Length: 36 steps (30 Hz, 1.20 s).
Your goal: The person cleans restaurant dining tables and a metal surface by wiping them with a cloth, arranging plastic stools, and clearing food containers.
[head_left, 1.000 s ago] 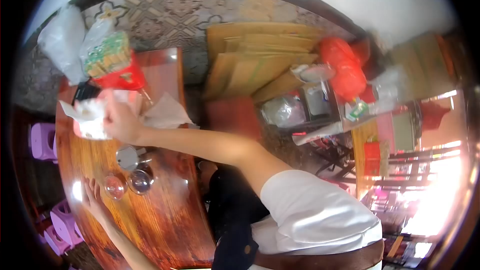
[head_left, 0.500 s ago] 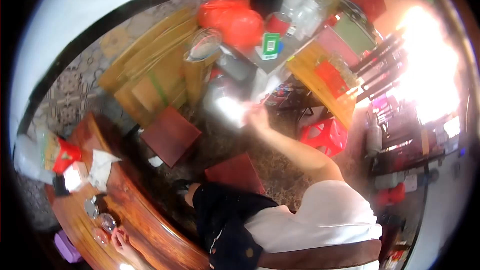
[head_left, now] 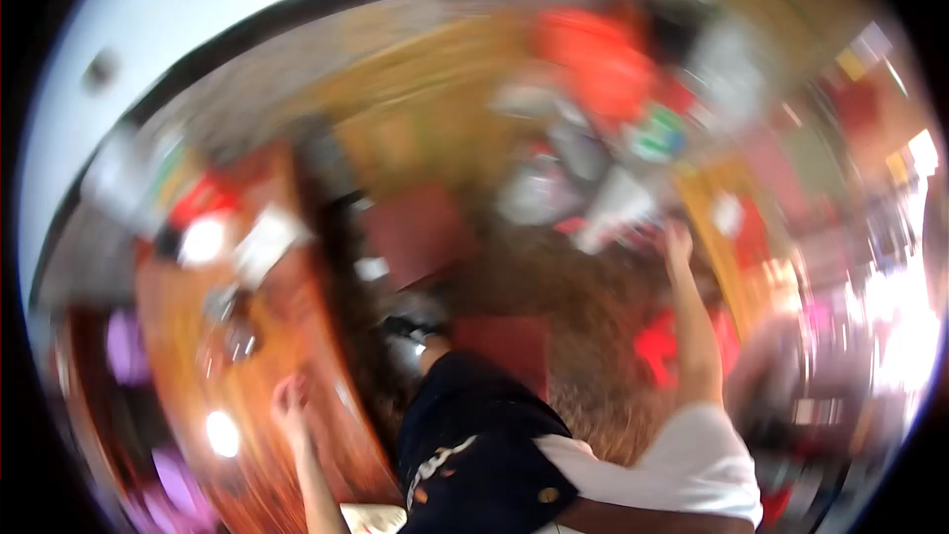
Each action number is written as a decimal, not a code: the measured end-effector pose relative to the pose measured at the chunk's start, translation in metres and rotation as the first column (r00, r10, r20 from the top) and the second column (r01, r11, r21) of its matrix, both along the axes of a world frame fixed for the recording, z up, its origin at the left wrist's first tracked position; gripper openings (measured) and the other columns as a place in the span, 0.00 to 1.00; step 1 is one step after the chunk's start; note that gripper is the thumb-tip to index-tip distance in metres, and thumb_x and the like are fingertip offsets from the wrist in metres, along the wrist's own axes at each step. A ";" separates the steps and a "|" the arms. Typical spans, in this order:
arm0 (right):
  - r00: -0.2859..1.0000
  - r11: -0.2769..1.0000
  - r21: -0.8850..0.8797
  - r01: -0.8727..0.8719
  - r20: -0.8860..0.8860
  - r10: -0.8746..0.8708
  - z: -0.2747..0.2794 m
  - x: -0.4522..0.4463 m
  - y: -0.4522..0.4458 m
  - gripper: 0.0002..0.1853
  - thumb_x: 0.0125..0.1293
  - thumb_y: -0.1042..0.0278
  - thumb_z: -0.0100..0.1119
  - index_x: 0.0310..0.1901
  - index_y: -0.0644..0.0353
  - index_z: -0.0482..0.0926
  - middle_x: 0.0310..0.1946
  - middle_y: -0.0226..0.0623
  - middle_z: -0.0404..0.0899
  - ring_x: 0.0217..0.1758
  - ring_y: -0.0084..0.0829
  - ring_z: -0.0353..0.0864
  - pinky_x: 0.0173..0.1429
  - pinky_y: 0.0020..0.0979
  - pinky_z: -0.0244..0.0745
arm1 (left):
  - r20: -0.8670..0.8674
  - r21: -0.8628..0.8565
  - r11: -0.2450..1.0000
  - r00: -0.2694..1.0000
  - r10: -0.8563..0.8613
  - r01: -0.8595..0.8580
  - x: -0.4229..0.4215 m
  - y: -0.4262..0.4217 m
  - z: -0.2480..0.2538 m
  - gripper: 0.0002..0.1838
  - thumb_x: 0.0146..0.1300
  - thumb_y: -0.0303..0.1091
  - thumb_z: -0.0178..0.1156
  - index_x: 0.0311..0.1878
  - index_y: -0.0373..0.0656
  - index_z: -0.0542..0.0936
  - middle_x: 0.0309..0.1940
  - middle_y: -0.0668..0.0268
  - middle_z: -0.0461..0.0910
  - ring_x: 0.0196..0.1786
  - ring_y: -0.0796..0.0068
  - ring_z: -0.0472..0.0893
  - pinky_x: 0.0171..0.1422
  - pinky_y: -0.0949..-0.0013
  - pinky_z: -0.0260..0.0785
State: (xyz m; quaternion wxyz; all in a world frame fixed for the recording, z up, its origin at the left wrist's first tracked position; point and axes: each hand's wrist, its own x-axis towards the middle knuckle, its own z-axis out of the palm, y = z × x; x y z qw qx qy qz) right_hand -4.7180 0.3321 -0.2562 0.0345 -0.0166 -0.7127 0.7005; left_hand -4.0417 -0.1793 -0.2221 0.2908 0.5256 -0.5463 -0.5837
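Observation:
Strong blur covers the whole head view. My left hand (head_left: 290,403) hovers over the near part of the wooden table (head_left: 262,475); its fingers are smeared. To its upper left stand glass vessels (head_left: 241,339) and a grey round-topped item (head_left: 223,303). My right hand (head_left: 677,240) is stretched out to the right, beside a white sheet-like thing (head_left: 621,210) and near the edge of a yellow wooden table (head_left: 714,227). Whether it holds anything is too blurred to tell. A white cloth or paper (head_left: 267,245) lies on the table's far part.
Dark red stools (head_left: 415,232) stand on the brown floor, with flattened cardboard (head_left: 415,89) behind them. A red plastic bag (head_left: 598,64) sits at the upper right. A red plastic stool (head_left: 656,346) stands below my right hand; purple stools (head_left: 129,346) are at the left.
The view has swung right, then partly back. My right hand, earlier at the table with white paper, is now far right of it. My left hand has drawn away from the glass vessels.

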 end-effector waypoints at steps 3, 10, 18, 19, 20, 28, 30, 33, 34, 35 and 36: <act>0.765 0.770 0.234 -0.593 0.462 0.449 -0.058 0.076 -0.116 0.09 0.70 0.62 0.56 0.41 0.60 0.77 0.30 0.37 0.82 0.24 0.26 0.81 0.21 0.28 0.74 | 0.027 0.034 0.993 0.993 0.116 -0.117 -0.005 0.037 0.031 0.10 0.71 0.34 0.57 0.45 0.37 0.81 0.41 0.66 0.83 0.43 0.77 0.80 0.47 0.73 0.72; -0.111 -0.214 0.552 -0.806 0.215 0.970 0.021 0.331 -0.410 0.11 0.67 0.70 0.59 0.48 0.63 0.77 0.38 0.44 0.81 0.41 0.41 0.84 0.44 0.36 0.78 | -0.015 0.003 0.969 0.969 0.247 -0.247 0.008 0.081 0.057 0.12 0.73 0.35 0.55 0.37 0.37 0.81 0.32 0.69 0.81 0.38 0.81 0.77 0.47 0.74 0.70; -0.340 0.032 0.791 -0.611 -0.299 0.892 0.011 0.378 -0.660 0.12 0.65 0.76 0.53 0.50 0.62 0.77 0.52 0.46 0.75 0.59 0.46 0.73 0.61 0.40 0.70 | -0.061 0.060 0.902 0.900 0.431 -0.428 0.006 0.055 0.026 0.05 0.69 0.27 0.56 0.41 0.37 0.79 0.33 0.68 0.80 0.39 0.79 0.76 0.49 0.73 0.69; -0.400 0.067 0.825 -0.561 -0.341 0.851 0.006 0.383 -0.686 0.13 0.64 0.76 0.53 0.51 0.61 0.78 0.54 0.45 0.75 0.62 0.46 0.72 0.64 0.41 0.68 | -0.069 0.078 0.879 0.877 0.476 -0.471 -0.001 0.044 0.025 0.04 0.68 0.25 0.56 0.42 0.36 0.79 0.34 0.68 0.79 0.40 0.78 0.76 0.49 0.72 0.69; -0.459 0.105 0.852 -0.512 -0.375 0.805 0.003 0.383 -0.705 0.15 0.64 0.75 0.54 0.52 0.60 0.78 0.56 0.44 0.75 0.64 0.45 0.71 0.66 0.43 0.66 | -0.081 0.058 0.918 0.915 0.396 -0.392 -0.006 0.028 0.020 0.14 0.64 0.20 0.56 0.53 0.37 0.74 0.45 0.64 0.77 0.44 0.77 0.75 0.52 0.73 0.70; -0.305 0.039 0.904 -0.425 -0.183 0.935 -0.049 0.261 -0.860 0.21 0.64 0.73 0.49 0.60 0.66 0.72 0.62 0.54 0.70 0.68 0.54 0.66 0.72 0.52 0.58 | -0.109 0.125 0.780 0.773 0.625 -0.613 -0.039 -0.075 -0.013 0.43 0.61 0.15 0.58 0.75 0.47 0.48 0.60 0.56 0.64 0.49 0.69 0.77 0.52 0.68 0.75; -0.196 0.214 0.963 -0.166 -0.245 0.949 -0.054 0.259 -0.899 0.21 0.71 0.69 0.47 0.63 0.63 0.71 0.66 0.53 0.67 0.70 0.58 0.61 0.72 0.55 0.56 | -0.183 0.126 0.745 0.722 0.667 -0.655 -0.047 -0.093 -0.028 0.45 0.60 0.14 0.59 0.75 0.45 0.45 0.66 0.54 0.61 0.59 0.66 0.74 0.62 0.65 0.72; -0.177 0.218 0.940 -0.263 -0.270 0.946 -0.062 0.279 -0.901 0.21 0.72 0.68 0.49 0.64 0.61 0.71 0.68 0.52 0.64 0.72 0.57 0.58 0.72 0.57 0.55 | -0.082 0.059 0.660 0.655 0.751 -0.749 -0.064 -0.117 -0.027 0.44 0.60 0.18 0.64 0.73 0.41 0.47 0.65 0.56 0.64 0.63 0.65 0.73 0.66 0.62 0.69; -0.207 0.224 0.931 -0.289 -0.289 0.935 -0.065 0.285 -0.882 0.21 0.71 0.68 0.50 0.64 0.61 0.71 0.68 0.52 0.65 0.72 0.57 0.58 0.71 0.56 0.55 | -0.124 0.085 0.633 0.622 0.773 -0.770 -0.066 -0.124 -0.022 0.44 0.59 0.18 0.64 0.72 0.41 0.48 0.66 0.55 0.64 0.64 0.64 0.73 0.68 0.62 0.67; -0.235 0.231 0.921 -0.315 -0.311 0.921 -0.066 0.291 -0.852 0.20 0.71 0.69 0.50 0.63 0.61 0.72 0.67 0.51 0.65 0.71 0.57 0.59 0.71 0.56 0.56 | -0.103 0.055 0.621 0.614 0.782 -0.782 -0.067 -0.128 -0.022 0.43 0.58 0.19 0.66 0.72 0.40 0.51 0.66 0.56 0.64 0.64 0.64 0.72 0.68 0.61 0.67; -0.234 0.157 0.939 -0.306 -0.234 0.944 -0.055 0.302 -0.819 0.21 0.70 0.69 0.51 0.64 0.61 0.72 0.67 0.50 0.65 0.71 0.56 0.59 0.70 0.55 0.57 | -0.082 0.024 0.611 0.607 0.790 -0.792 -0.066 -0.132 -0.025 0.42 0.57 0.20 0.67 0.71 0.39 0.54 0.66 0.56 0.64 0.65 0.64 0.71 0.69 0.60 0.67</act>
